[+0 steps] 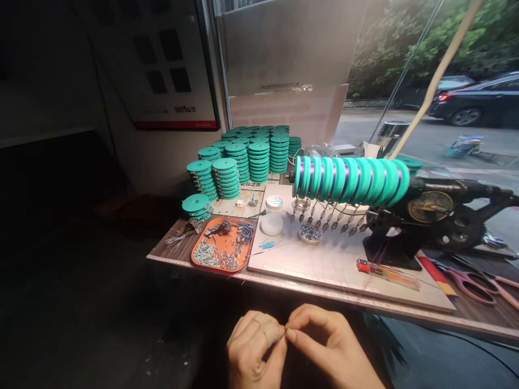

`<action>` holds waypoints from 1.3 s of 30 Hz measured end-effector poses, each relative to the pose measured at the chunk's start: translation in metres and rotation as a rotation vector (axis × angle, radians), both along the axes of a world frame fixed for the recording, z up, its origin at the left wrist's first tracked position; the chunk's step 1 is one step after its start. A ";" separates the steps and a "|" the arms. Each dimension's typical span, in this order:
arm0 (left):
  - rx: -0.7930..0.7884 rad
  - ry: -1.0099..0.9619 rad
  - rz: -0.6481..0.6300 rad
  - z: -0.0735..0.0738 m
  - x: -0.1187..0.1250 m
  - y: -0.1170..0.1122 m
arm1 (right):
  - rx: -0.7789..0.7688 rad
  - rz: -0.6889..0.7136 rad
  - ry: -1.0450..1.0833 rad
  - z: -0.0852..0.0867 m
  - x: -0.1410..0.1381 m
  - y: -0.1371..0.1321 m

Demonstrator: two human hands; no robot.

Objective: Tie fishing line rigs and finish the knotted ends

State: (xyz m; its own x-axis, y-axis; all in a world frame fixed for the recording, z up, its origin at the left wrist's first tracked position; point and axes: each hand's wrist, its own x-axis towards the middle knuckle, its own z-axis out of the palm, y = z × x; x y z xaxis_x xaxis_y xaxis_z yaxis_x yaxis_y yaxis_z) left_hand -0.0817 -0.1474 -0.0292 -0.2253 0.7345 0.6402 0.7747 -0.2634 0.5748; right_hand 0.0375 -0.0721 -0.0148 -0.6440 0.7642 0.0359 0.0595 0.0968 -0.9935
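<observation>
My left hand (256, 348) and my right hand (324, 343) meet fingertip to fingertip in front of the table's near edge. Each is closed in a pinch between thumb and forefinger. Whatever lies between the fingertips is too small to make out. Beyond them, a row of green foam spools (351, 181) sits on the shaft of a black winding machine (433, 216). Small metal swivels and weights (324, 221) dangle below the spools. A white board (300, 267) lies under them, bearing a round dish of small metal beads (310, 233) and a white round lid (271, 225).
An orange tray (197, 260) of tubes and small metal parts stands left of the board. Stacks of green spools (258, 156) fill the back. A red-ended cutter (387, 274) and pink-handled scissors (472, 286) lie at right.
</observation>
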 end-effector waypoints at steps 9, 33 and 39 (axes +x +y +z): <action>0.026 -0.157 0.058 -0.003 0.002 0.007 | 0.583 -0.078 -0.099 0.020 0.005 0.026; -0.015 -0.359 0.000 -0.004 0.010 0.012 | 1.850 0.082 -0.888 0.050 0.058 0.125; -0.080 -0.412 -0.002 0.006 -0.001 0.008 | 1.815 0.139 -0.504 0.047 0.055 0.067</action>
